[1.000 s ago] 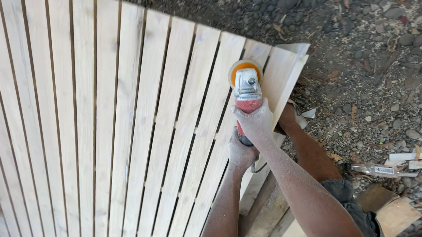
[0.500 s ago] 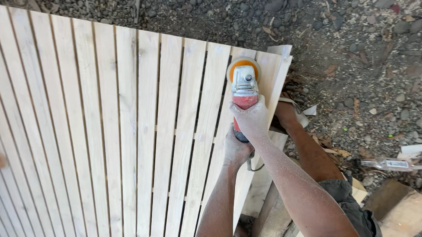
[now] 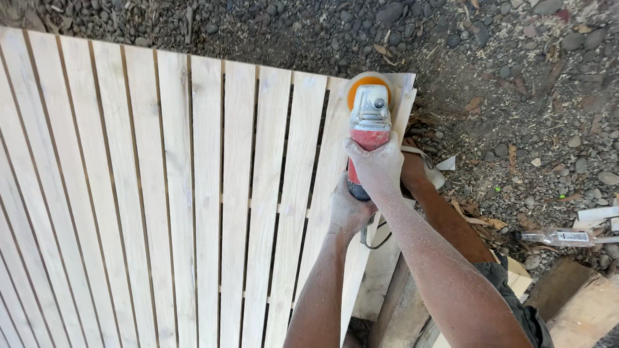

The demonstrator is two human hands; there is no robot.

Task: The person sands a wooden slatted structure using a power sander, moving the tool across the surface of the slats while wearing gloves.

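Down at 6 o'clock both your dusty forearms come up into frame. Your left hand [image 3: 349, 211] sits nearer you, fingers wrapped tight round the tail of the angle grinder [image 3: 367, 138]; your right hand [image 3: 373, 168] is just ahead at 12, fingers curled shut over the red body. Grinder lies w/ its orange disc [image 3: 367, 87] on the far right corner of the slatted wood panel [image 3: 185, 190], right at the top edge. Looks like you're mid sanding pass on the last slat, imo. Next move prob wants the disc kept flat and a firm two-hand grip so it doesn't tip off the end. Cord loops below the hands. Further out at 3 o'clock: gravel ground [image 3: 532, 79], a clear bottle [image 3: 553, 237], wood offcuts [image 3: 586, 310].
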